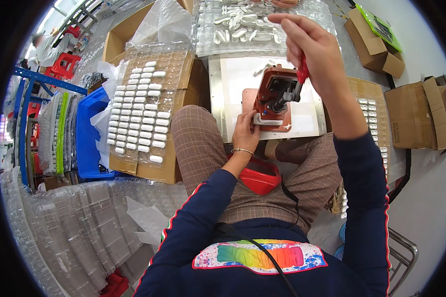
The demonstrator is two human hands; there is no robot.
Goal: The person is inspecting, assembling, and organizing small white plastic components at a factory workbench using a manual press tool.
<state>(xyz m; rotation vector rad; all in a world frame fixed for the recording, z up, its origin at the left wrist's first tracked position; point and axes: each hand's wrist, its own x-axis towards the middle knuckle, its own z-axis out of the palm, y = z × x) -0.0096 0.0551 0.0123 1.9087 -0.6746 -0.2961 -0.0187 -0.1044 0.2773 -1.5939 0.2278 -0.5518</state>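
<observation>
A small brown hand press point(270, 94) with a black lever mechanism stands on a white-topped work table point(228, 74) in front of my knees. A white oblong plastic piece point(268, 120) lies at the foot of the press, under its head. My left hand point(246, 131) is closed at the left end of that piece, fingertips against it. Raised at the upper right, my right hand point(312, 47) is closed around the press's red lever handle point(303, 71), its index finger pointing left. The lever stands up. Part of the grip is hidden by the hand.
To the left, a clear tray point(156, 106) of white oblong pieces lies on a cardboard box. Loose white pieces point(240, 22) fill clear trays beyond the press. More pieces line a cardboard surface point(357, 86) at right. A red container point(260, 177) sits between my legs.
</observation>
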